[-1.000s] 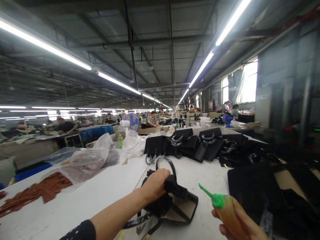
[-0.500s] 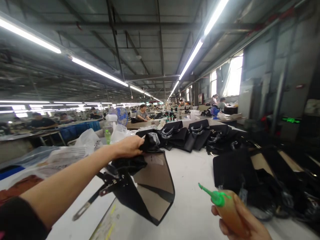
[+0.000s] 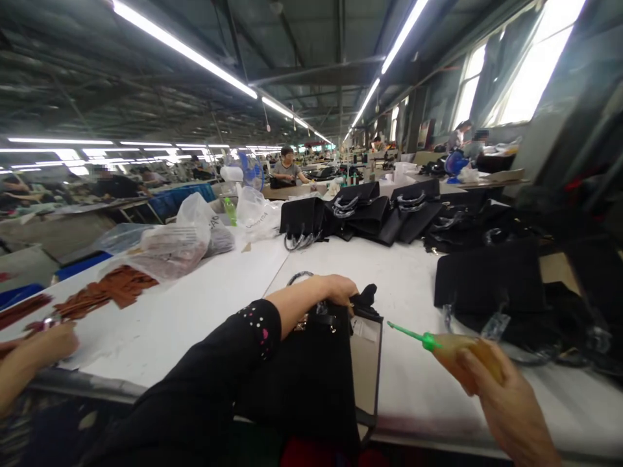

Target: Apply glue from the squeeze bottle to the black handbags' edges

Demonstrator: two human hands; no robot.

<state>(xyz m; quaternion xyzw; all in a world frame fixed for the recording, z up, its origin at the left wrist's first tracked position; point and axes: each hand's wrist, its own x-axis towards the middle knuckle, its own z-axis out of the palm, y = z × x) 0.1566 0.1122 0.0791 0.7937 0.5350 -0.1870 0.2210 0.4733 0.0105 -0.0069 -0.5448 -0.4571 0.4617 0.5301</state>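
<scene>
My left hand is closed on the top edge of a black handbag, which stands at the table's front edge close to me. The bag's side is open and shows a beige inside. Part of a plastic-wrapped handle shows behind my wrist. In my right hand I grip a squeeze bottle of amber liquid with a long green nozzle. The bottle is tilted, its tip pointing left at the bag's open side, a small gap away from it.
Several black handbags line the table's far side, with more piled at right. Plastic bags and brown strips lie on the white table at left. Another person's hand is at the left edge, by something shiny.
My left hand has brought the handbag nearer and set it upright at the table's front. The bottle has tipped flatter, nozzle towards the bag. My view has turned left and down.
</scene>
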